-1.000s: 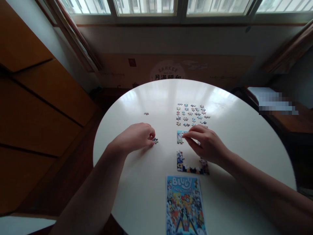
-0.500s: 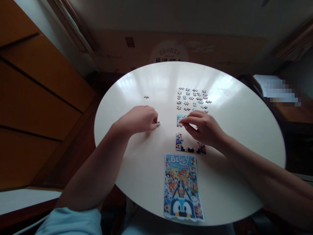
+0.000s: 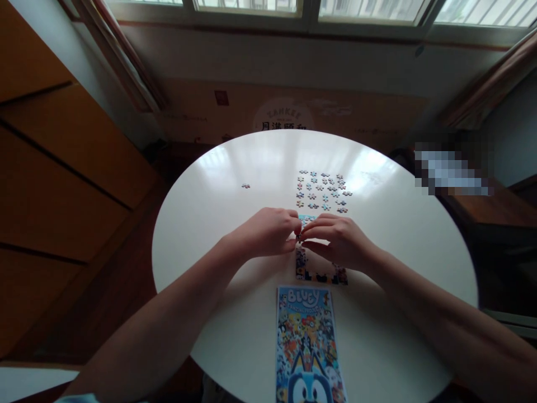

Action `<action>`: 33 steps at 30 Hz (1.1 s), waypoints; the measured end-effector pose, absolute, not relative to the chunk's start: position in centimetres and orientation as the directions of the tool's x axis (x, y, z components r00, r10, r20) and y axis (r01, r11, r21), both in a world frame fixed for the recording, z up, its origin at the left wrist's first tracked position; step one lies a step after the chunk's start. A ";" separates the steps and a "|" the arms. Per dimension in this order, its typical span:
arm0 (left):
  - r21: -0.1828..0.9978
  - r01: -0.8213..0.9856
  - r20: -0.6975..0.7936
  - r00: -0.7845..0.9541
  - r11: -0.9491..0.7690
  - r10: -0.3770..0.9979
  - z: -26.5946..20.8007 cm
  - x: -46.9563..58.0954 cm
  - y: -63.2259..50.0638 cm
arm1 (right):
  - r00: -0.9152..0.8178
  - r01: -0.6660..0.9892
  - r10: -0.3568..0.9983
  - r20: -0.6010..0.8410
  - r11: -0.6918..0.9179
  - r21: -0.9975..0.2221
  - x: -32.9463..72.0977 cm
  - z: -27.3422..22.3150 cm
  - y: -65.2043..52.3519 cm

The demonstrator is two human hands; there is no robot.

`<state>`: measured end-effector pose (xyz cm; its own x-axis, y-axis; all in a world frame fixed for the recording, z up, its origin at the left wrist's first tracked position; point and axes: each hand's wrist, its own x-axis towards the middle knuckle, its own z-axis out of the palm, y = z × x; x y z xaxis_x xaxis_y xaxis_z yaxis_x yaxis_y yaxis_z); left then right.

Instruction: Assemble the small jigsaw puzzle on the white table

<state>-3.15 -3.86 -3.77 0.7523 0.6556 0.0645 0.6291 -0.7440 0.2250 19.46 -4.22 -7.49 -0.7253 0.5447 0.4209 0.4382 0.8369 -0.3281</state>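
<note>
My left hand (image 3: 274, 232) pinches a small jigsaw puzzle piece (image 3: 299, 238) at the left edge of the joined puzzle. From the other side, my right hand (image 3: 338, 239) brings its curled fingertips to the same spot, thumb and fingers around the piece. Behind the fingers shows the light-blue upper joined section (image 3: 307, 217), mostly covered by my hands. Below lies the lower joined section (image 3: 300, 266), a U-shaped border with a bare middle. Nearest me is the Bluey picture sheet (image 3: 305, 336), showing the printed design.
Several loose puzzle pieces (image 3: 319, 188) lie in rough rows beyond my hands. A separate loose piece (image 3: 245, 186) sits to the far left. Everything rests on a white oval table (image 3: 201, 224). An orange-brown cabinet (image 3: 62, 168) stands at left, and windows (image 3: 373, 11) are at the back.
My left hand has moved right with its puzzle piece, up to the joined puzzle. My right hand has shifted slightly toward the near side, meeting it. The head view has tilted up, showing the windows.
</note>
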 end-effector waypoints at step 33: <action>0.149 0.578 0.071 0.803 -0.802 0.592 -4.9 -4.7 -3.1 | -0.722 0.543 0.634 0.276 0.767 -0.341 19.2 -7.8 -4.2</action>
<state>-4.73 -3.06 -4.88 0.8030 0.5918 0.0707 0.5781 -0.8022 0.1491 19.15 -4.15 -7.85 -0.7224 0.6338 0.2765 0.5427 0.7675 -0.3413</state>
